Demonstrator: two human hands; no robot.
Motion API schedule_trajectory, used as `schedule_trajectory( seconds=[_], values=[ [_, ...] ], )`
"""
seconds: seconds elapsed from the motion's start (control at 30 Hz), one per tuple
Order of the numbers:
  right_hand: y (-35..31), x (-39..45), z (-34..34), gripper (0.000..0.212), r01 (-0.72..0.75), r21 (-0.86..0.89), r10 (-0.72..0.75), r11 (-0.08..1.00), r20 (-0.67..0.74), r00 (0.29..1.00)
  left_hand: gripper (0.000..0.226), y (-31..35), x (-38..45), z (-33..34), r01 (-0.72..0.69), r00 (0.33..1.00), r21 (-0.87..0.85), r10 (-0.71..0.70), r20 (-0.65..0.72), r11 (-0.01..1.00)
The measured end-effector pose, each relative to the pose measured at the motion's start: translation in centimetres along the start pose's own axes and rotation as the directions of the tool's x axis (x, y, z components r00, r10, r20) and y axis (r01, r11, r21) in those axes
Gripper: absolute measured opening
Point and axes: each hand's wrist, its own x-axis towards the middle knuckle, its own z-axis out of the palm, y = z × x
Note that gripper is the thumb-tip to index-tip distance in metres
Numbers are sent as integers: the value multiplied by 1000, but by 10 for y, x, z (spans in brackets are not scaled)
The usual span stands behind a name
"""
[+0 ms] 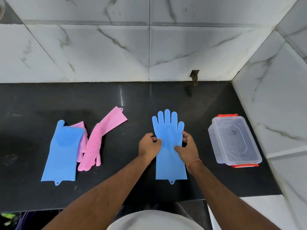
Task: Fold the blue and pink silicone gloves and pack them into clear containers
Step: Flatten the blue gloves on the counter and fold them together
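A blue silicone glove (168,130) lies flat on the black counter (116,188), fingers pointing away from me, cuff toward me. My left hand (148,146) pinches its left edge at the palm. My right hand (186,146) grips its right edge, thumb resting on the glove. To the left lies a second blue glove (61,153), its bristled palm facing up and fingers folded over. Beside it are pink gloves (98,138), one draped over the other. A clear container (233,140) with orange clips stands at the right with its lid on.
Marble-tiled walls (149,47) close the counter at the back and on the right, just behind the container. A small dark notch (194,77) sits in the back wall. The counter's front edge runs below my forearms.
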Motion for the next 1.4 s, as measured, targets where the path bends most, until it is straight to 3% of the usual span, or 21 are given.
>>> schedule_trajectory(
  seconds=[0.07,0.13,0.37,0.5,0.57,0.67,0.73,0.9,1.0,1.1,1.23,1.4],
  values=[
    [3,-3,7,59,-9,-21,9,1000,9,1000,19,4,7,-2,-50,999,185,52,-5,982],
    [4,-7,13,58,-8,-50,9,999,11,1000,29,1,11,-10,-71,997,264,74,-3,962],
    [-5,-20,63,65,0,-109,5,994,43,999,24,-34,20,-75,-19,996,260,42,-82,966],
    [-6,-25,76,66,6,-202,1,979,35,999,17,-41,20,-90,-52,996,246,67,-53,968],
    [-7,-27,70,64,42,-320,-50,946,-18,999,18,-40,17,-91,-82,996,272,88,-10,959],
    [-9,-31,63,60,134,-575,-229,807,-95,969,21,-39,13,-100,-159,984,386,179,-15,909],
    [-14,-35,69,55,194,-617,-317,762,-95,944,19,-41,10,-116,-205,970,428,240,-30,880],
    [-35,-49,125,38,382,-484,-387,787,95,917,20,-60,-2,-183,-271,898,514,406,-170,814],
    [-45,-60,174,39,441,-446,-389,779,210,897,22,-76,-9,-225,-255,866,578,449,-220,775],
    [-53,-72,224,42,490,-419,-378,764,324,867,30,-94,-12,-263,-153,870,586,390,-302,796],
    [-56,-91,278,40,543,-350,-373,764,447,813,61,-124,-15,-300,67,943,552,128,-307,831],
    [-62,-105,313,47,527,-387,-300,757,511,806,33,-141,-6,-315,-32,920,561,243,-307,827]
  ],
)
